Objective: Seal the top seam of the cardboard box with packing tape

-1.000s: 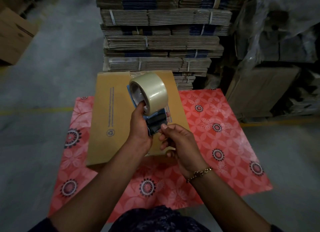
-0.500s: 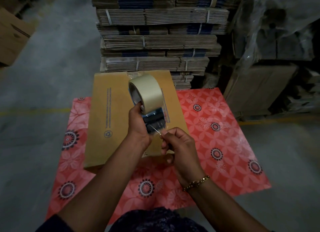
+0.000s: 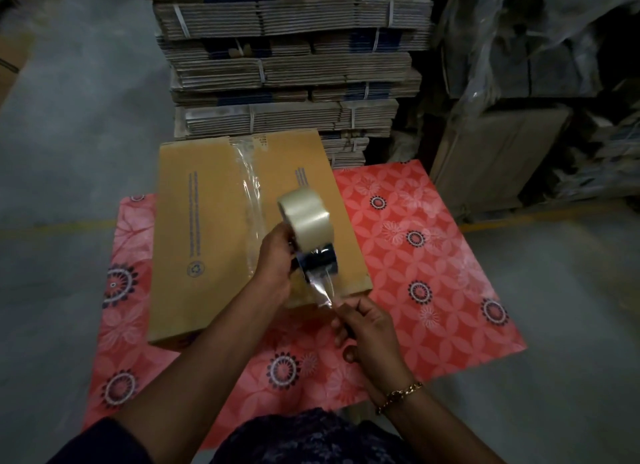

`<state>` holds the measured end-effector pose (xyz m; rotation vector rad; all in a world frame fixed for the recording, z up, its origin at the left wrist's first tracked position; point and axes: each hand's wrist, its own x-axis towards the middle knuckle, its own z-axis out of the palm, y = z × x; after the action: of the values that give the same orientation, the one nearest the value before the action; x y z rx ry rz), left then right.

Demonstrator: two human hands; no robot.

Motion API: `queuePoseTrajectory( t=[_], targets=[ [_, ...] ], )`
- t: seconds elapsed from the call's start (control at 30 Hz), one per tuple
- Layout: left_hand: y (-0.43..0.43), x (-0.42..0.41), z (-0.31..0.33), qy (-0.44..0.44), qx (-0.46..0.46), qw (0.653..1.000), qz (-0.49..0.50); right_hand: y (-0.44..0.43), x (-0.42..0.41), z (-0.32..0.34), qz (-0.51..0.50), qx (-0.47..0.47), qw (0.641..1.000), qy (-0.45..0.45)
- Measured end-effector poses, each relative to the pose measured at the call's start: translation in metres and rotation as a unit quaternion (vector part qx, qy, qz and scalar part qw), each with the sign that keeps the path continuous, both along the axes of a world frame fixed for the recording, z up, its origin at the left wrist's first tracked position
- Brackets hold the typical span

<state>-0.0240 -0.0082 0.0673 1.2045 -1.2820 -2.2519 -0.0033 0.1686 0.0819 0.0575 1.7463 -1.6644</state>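
A closed brown cardboard box (image 3: 204,241) lies flat on a red flowered mat (image 3: 415,255). A strip of clear tape (image 3: 251,193) runs along its centre seam from the far edge. Above the box's near right part, my left hand (image 3: 277,259) grips a tape dispenser (image 3: 317,259) loaded with a pale roll of packing tape (image 3: 306,221). My right hand (image 3: 367,328) pinches the loose end of clear tape (image 3: 325,290) and holds it stretched out from the dispenser's mouth toward me, just past the box's near edge.
A tall stack of bundled flat cardboard (image 3: 287,65) stands right behind the box. Plastic-wrapped goods and a leaning board (image 3: 495,158) crowd the right side. Grey concrete floor (image 3: 69,134) with a yellow line surrounds the mat. Another box edge (image 3: 10,65) shows far left.
The dispenser has dropped lower and to the right over the box. My right hand has drawn a length of clear tape out of it toward me.
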Motion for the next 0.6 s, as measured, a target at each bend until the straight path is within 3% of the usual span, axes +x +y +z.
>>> queuePoseTrajectory(
  t=[0.13, 0.27, 0.33, 0.43, 0.5, 0.6],
  targets=[
    [0.000, -0.006, -0.018, -0.036, -0.062, 0.995, -0.063, 0.013, -0.008, -0.016, -0.027, 0.029, 0.999, -0.032],
    [-0.002, -0.009, -0.035, -0.087, -0.185, 0.972, -0.112, 0.017, -0.013, -0.024, -0.039, 0.028, 0.997, -0.057],
    [-0.006, -0.010, -0.044, -0.132, -0.312, 0.930, -0.144, 0.014, -0.015, -0.028, -0.042, 0.026, 0.996, -0.070],
    [-0.012, -0.006, -0.054, -0.187, -0.500, 0.830, -0.161, 0.011, -0.015, -0.034, -0.046, 0.015, 0.995, -0.091],
    [-0.018, -0.002, -0.060, -0.223, -0.576, 0.767, -0.170, 0.010, -0.014, -0.038, -0.038, 0.013, 0.995, -0.093],
    [-0.022, 0.002, -0.062, -0.241, -0.588, 0.750, -0.184, 0.012, -0.010, -0.044, -0.022, 0.014, 0.995, -0.099]
  ],
)
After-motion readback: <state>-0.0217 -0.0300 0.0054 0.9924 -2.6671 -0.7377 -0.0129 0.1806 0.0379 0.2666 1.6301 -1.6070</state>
